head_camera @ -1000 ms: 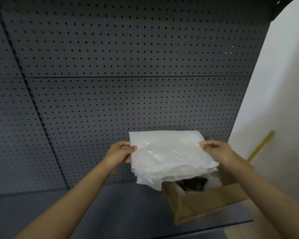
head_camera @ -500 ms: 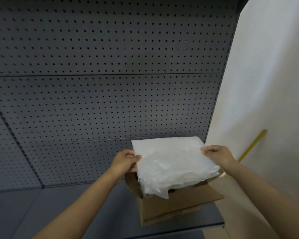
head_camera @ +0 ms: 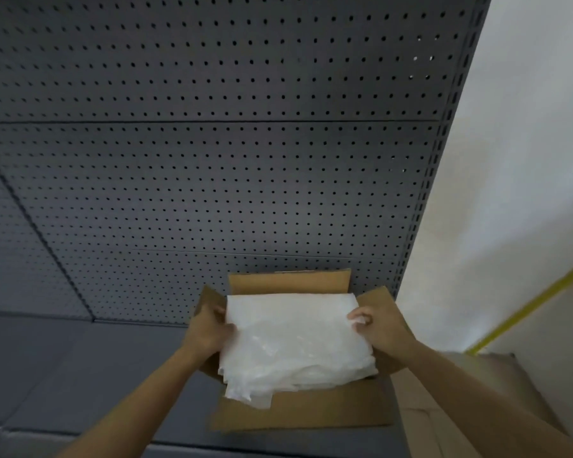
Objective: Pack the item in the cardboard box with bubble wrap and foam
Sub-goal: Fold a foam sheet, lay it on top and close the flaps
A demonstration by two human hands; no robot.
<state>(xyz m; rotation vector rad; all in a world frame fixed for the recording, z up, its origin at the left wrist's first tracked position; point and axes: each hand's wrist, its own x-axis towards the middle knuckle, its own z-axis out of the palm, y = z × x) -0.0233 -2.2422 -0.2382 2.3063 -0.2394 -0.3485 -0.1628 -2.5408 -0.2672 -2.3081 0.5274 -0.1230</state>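
**Over the open box: wrap lowered into the mouth**

Over the cardboard box [head_camera: 298,413] the folded white bubble wrap [head_camera: 295,342] is now spread flat across the opening, whereas half a second ago it was held clear above the box, and a second ago well up and left of it. Since then the far flap has come into sight behind the wrap, and the side flaps are seen splayed outward to left and right. The box itself is now framed nearer the middle of the view.

The wrap's left edge is pinched by the left hand [head_camera: 209,328], with fingers curled round it just inside the left flap. The right edge is gripped by the right hand [head_camera: 377,325], a fold of the white sheet being bunched between its fingertips [head_camera: 358,317]. The wrap's near edge is draped over the box's front rim, with loose layers hanging down onto the front flap.

Behind the box a grey pegboard panel [head_camera: 212,160] is seen, and a grey shelf [head_camera: 80,375] carries the box. A white wall [head_camera: 510,160] stands to the right, with a yellow strip [head_camera: 526,309] slanting along it. Another cardboard piece [head_camera: 493,391] lies beside the box at the lower right, partly covered by the right forearm.

The box's inside is hidden wholly by the wrap, so the item and any foam cannot be made out. Whether the wrap rests on something inside or is merely held at rim height cannot be told with confidence.
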